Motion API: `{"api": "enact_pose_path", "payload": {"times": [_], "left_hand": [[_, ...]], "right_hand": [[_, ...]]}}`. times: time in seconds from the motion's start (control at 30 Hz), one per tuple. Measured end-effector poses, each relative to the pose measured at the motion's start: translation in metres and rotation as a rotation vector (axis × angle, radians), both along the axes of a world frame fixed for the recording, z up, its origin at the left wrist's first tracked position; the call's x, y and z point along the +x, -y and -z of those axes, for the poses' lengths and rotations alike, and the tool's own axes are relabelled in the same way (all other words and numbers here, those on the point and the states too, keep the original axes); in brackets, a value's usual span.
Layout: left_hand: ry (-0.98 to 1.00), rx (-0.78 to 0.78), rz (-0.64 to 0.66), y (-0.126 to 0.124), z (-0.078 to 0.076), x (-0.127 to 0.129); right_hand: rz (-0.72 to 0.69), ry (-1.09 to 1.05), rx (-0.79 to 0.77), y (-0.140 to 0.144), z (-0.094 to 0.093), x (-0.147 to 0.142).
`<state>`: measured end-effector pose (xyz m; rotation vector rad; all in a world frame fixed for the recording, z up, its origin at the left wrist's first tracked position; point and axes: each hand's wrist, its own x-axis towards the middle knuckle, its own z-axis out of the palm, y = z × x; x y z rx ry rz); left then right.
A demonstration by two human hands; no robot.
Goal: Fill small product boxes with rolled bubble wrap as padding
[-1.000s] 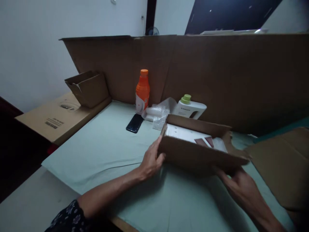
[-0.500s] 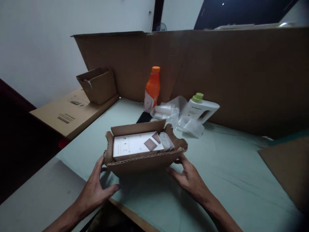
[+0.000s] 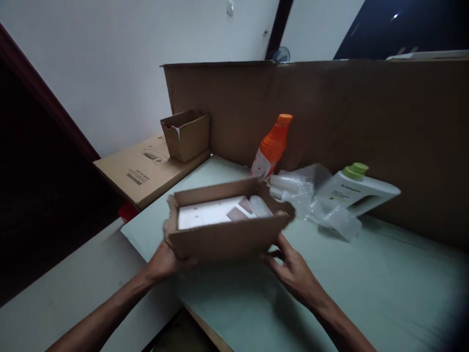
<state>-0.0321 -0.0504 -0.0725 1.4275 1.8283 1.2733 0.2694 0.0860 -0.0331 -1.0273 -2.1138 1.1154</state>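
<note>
An open cardboard box [image 3: 227, 239], slightly blurred, is held between my two hands over the table. My left hand [image 3: 166, 263] grips its lower left end, with some fingers hidden behind and under it. At the lower right corner, my right hand [image 3: 291, 269] is closed on the box with thumb and fingers. Inside lies a white printed carton [image 3: 205, 215] with brown squares on it. Beside the carton, at the right end, sits a clear plastic-looking bundle [image 3: 260, 207]. The box's torn, wavy end flaps stand up.
Behind the box on the pale green table [image 3: 366, 283] are an orange bottle [image 3: 273, 144], bubble wrap [image 3: 302, 188] and a white jug with a green cap [image 3: 377, 188]. A small open box [image 3: 188, 139] stands on a flat carton [image 3: 135, 168] at left. A tall cardboard panel [image 3: 348, 112] closes off the back.
My left hand has closed on the box's left end, where it was spread beside it before. The box has risen and shifted left relative to the table. The view has turned left.
</note>
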Motion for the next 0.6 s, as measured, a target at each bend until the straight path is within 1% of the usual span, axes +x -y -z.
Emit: {"api": "enact_pose_path", "payload": {"times": [0.07,0.13,0.17,0.23,0.33,0.4,0.5,0.6], "left_hand": [[-0.032,-0.028,-0.158,0.008,-0.007,-0.029],[-0.051,0.013,-0.308,0.007,-0.019,-0.061],[-0.058,0.059,-0.372,0.004,-0.025,-0.078],[-0.07,0.176,-0.482,-0.008,-0.035,-0.112],[-0.08,0.306,-0.589,-0.034,-0.041,-0.157],[-0.079,0.305,-0.61,-0.053,-0.04,-0.181],[-0.079,0.263,-0.614,-0.076,-0.037,-0.205],[-0.073,0.255,-0.571,-0.089,-0.032,-0.217]], "right_hand": [[-0.062,-0.094,0.038,-0.014,-0.011,-0.031],[-0.077,-0.139,0.067,-0.024,-0.015,-0.054],[-0.081,-0.136,0.078,-0.026,-0.013,-0.06],[-0.092,-0.092,0.086,-0.025,-0.004,-0.06],[-0.077,-0.015,0.071,-0.012,0.021,-0.037],[-0.028,0.018,0.044,0.0,0.038,-0.014],[0.057,0.047,-0.019,0.017,0.058,0.017],[0.144,0.061,-0.066,0.03,0.073,0.04]]}}
